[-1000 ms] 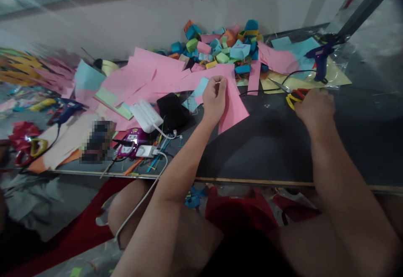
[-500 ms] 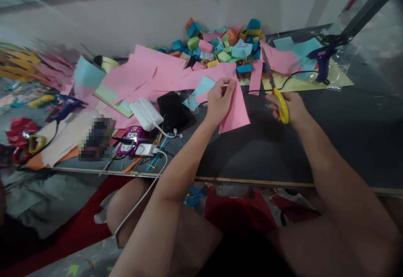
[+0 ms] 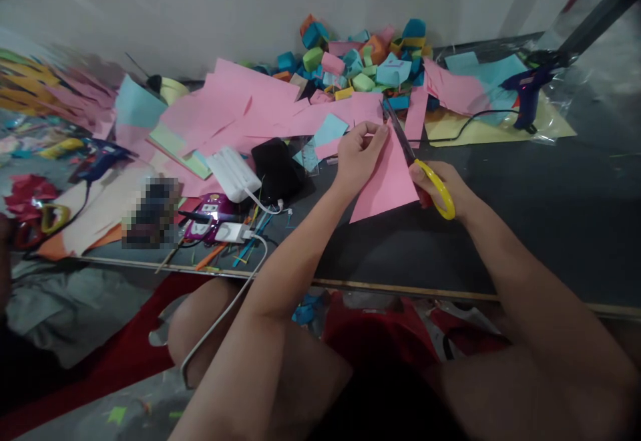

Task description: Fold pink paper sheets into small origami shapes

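Observation:
Between the thumb and fingers of my left hand (image 3: 359, 154) is the upper end of a pink paper sheet (image 3: 385, 190), which slants down over the dark table. My right hand (image 3: 448, 187) is closed around the yellow handles of a pair of scissors (image 3: 437, 194). The blades point up and left and lie along the right edge of the sheet, with their tips just beyond my left fingertips. Whether the blades have cut into the paper I cannot tell. A pink strip (image 3: 416, 117) lies behind the scissors.
Small folded paper pieces (image 3: 363, 60) in several colours are heaped by the wall. Pink sheets (image 3: 240, 103), a white power bank (image 3: 233, 172), a black phone-like object (image 3: 278, 172) and a purple power strip (image 3: 213, 214) lie to the left. A blue glue gun (image 3: 525, 97) with a cord stands at right.
My right hand has brought the scissors left and tilted them, so the blades now meet the pink sheet's edge. My left hand keeps its pinch, and the sheet has turned to show more of its face.

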### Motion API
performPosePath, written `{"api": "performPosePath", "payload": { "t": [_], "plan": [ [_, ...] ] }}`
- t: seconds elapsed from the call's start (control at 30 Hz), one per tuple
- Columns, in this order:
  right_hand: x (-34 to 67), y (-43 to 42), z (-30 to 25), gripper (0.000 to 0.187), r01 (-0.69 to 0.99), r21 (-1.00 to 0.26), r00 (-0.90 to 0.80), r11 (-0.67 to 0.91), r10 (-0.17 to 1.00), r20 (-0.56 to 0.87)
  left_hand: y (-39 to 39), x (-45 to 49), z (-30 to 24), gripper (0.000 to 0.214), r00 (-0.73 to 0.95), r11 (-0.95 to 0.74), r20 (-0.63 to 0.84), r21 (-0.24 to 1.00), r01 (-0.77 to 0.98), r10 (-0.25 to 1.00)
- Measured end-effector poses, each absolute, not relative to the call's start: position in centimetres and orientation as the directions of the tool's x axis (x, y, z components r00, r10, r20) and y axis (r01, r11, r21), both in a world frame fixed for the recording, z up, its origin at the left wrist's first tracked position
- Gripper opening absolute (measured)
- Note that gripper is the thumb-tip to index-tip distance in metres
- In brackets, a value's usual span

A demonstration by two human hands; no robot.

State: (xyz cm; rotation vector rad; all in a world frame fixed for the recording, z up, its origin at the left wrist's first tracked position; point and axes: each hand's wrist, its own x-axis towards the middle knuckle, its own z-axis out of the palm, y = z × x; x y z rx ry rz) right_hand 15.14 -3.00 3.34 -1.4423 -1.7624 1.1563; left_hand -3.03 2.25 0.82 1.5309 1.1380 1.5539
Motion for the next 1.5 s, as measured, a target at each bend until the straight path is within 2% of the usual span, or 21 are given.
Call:
{"api": "performPosePath", "payload": {
  "t": [0.3, 0.53, 0.67, 0.8, 0.93, 1.1, 1.3, 1.5],
  "plan": [
    [14.6, -3.5, 4.3, 0.076, 0.559, -0.825, -0.251, 0.083, 0.965, -0.073, 2.2, -3.4, 1.1, 0.044, -0.069, -0.335, 0.339, 0.94, 0.062, 0.938],
    [14.2, -3.6, 3.9, 0.073, 0.539, -0.841, -0.23, 0.052, 0.969, -0.087, 2.0, -3.3, 2.1, 0.042, -0.065, -0.246, 0.244, 0.969, -0.034, 0.968],
    [14.2, -3.1, 2.9, 0.068, 0.447, -0.894, -0.092, -0.005, 0.994, -0.052, 2.0, -3.3, 2.6, 0.04, -0.095, -0.148, 0.132, 0.969, -0.196, 0.987],
    [14.5, -2.1, 1.9, 0.052, 0.264, -0.949, -0.005, -0.175, 0.983, -0.183, 1.8, -3.3, 3.0, 0.037, -0.101, -0.046, 0.012, 0.941, -0.337, 0.995],
    [14.3, -2.0, 1.7, 0.028, 0.306, -0.918, -0.085, -0.251, 0.953, -0.29, 1.5, -2.9, 3.0, 0.037, -0.147, -0.104, 0.07, 0.967, -0.234, 0.987],
    [14.2, -2.4, 2.0, 0.012, 0.319, -0.926, -0.144, -0.203, 0.955, -0.259, 1.7, -2.7, 2.3, 0.036, -0.183, -0.17, 0.147, 0.978, -0.117, 0.972],
    [14.7, -2.1, 1.9, 0.019, 0.425, -0.904, -0.167, -0.041, 0.978, -0.123, 2.4, -3.1, 1.3, 0.036, -0.142, -0.191, 0.176, 0.977, -0.095, 0.974],
    [14.2, -2.8, 3.2, 0.014, 0.364, -0.904, -0.095, -0.224, 0.957, -0.275, 2.5, -3.0, 1.4, 0.037, -0.159, -0.167, 0.155, 0.984, -0.063, 0.975]
  ]
}}
